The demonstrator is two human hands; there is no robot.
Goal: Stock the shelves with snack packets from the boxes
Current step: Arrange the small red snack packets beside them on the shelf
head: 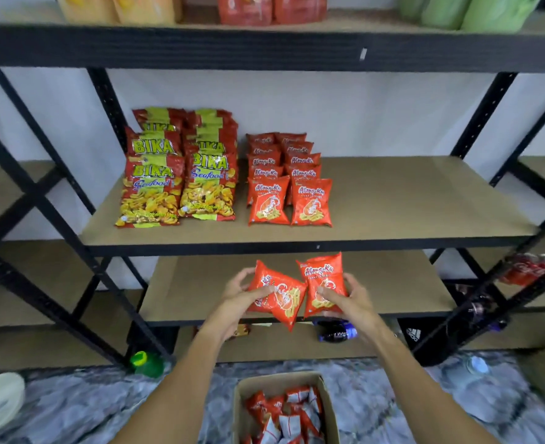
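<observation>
As both arms reach forward above an open cardboard box (277, 378) on the grey patterned floor, a person holds two small orange-red snack packets in front of a black-framed shelving unit. The left hand (240, 294) grips the left packet (284, 299), thumb curled across its face and fingers wrapped behind its edge. That packet is tilted, with one corner pointing down. The right hand (353, 301) grips the right packet (324, 277) the same way, thumb pressed on the front, and holds it nearly upright. The two packets touch at their inner edges, level with the lower shelf (194, 283).

Each packet is glossy and pillow-shaped, with white script lettering near the top and a picture of a prawn and pale yellow sticks beneath. More packets of the same colour lie jumbled in the box. On the middle shelf (409, 200), matching packets stand in two rows (288, 187) running front to back. Just to their left are two rows of larger red-and-yellow "Bika Seafood" bags (178, 181). Blurred yellow, red and green packs line the top shelf (264, 48).
</observation>
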